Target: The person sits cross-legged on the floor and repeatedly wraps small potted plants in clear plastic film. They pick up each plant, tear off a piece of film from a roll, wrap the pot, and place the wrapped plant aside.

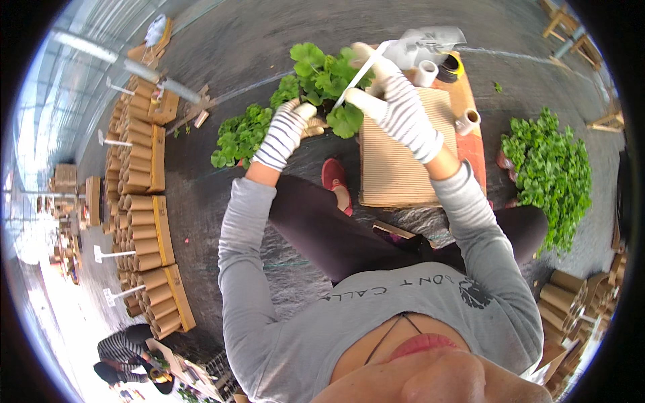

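Observation:
Both of my hands wear pale gloves with striped cuffs. My left hand (289, 126) grips a leafy green plant (322, 75) low at its base, where leaves and fingers hide most of the pot. My right hand (390, 103) is on the plant's right side, holding a white label stake (364, 75) between thumb and fingers. The stake slants down into the leaves, and its lower tip is hidden. At its upper end is a pale tag (428, 44), blurred and bearing marks. Corrugated cardboard (403, 161) lies beneath my right wrist on an orange work surface (471, 146).
Tape rolls (427, 73) and a black-and-yellow roll (450, 68) stand behind the cardboard. More plants sit on the floor at left (242, 133) and right (549, 176). Boxes of cardboard tubes (146, 226) line the left side. A co-worker (126, 352) bends at lower left.

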### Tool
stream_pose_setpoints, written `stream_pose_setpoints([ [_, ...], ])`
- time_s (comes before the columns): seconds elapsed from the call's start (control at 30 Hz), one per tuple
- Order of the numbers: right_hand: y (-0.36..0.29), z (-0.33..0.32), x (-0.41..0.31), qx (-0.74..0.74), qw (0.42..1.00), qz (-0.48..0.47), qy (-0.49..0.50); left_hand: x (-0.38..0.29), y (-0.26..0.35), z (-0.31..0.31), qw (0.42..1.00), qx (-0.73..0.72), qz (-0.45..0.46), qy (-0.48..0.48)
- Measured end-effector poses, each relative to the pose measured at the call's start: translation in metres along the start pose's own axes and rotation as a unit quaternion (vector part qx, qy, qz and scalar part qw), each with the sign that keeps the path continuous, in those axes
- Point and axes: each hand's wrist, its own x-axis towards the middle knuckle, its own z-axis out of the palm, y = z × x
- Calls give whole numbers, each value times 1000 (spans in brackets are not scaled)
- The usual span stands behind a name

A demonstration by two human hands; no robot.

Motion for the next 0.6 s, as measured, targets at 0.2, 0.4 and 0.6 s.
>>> stream_pose_setpoints([
  [0.2, -42, -81, -38, 148, 982, -44, 110, -24, -88, 62, 992, -73, -80, -59],
  [0.4, 51, -200, 10, -58, 979, -28, 195, -1, -183, 68, 987, 106, -80, -92],
  [0.6, 219, -162, 76, -353, 906, 229, 53, 10, -209, 83, 985, 125, -31, -112],
])
